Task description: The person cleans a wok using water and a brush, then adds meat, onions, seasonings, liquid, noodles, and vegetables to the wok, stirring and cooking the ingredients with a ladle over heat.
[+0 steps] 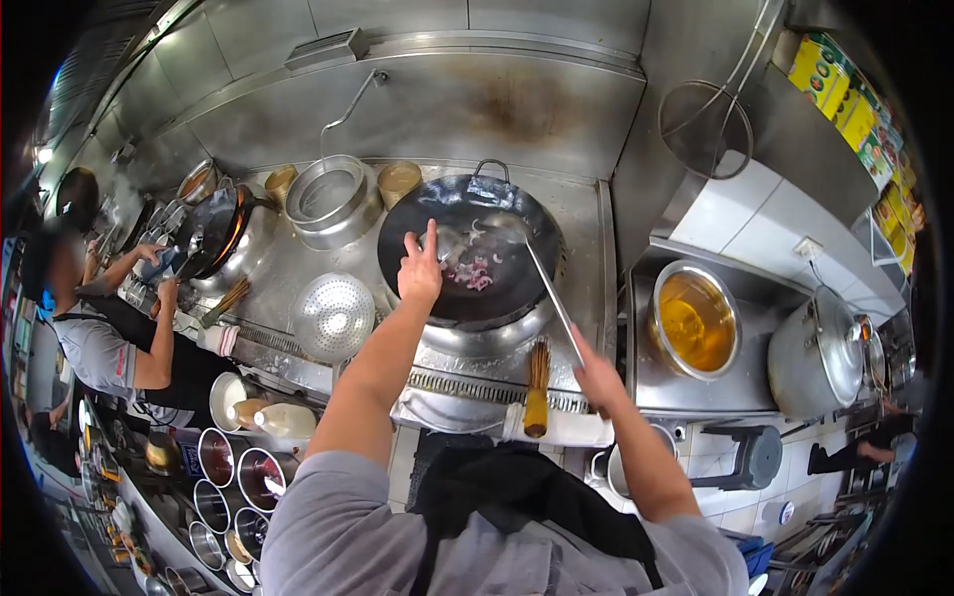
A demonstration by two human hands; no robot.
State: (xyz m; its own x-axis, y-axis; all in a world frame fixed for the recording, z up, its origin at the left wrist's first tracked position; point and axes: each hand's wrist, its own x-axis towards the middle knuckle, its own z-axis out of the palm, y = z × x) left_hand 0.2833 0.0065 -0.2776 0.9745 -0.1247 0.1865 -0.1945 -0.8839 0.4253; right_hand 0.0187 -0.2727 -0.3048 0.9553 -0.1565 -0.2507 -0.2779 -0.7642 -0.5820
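A black wok [517, 283] sits on the burner in front of me, with purple-and-white chopped pieces [475, 273] in its middle. My left hand [420, 270] is over the wok's left half, its fingers around what looks like a small metal bowl [450, 241], mostly hidden by the hand. Wrapped round the end of a long-handled ladle [552, 288] is my right hand [596, 379], to the right of the wok's near edge. The ladle's head rests inside the wok, beyond the food.
A bamboo brush [537, 392] lies at the stove's front edge. Left of the wok are a perforated strainer [335, 318] and a metal pot [333, 204]. A bowl of yellow oil [696, 320] stands to the right. A co-worker [109, 333] cooks at the far-left wok.
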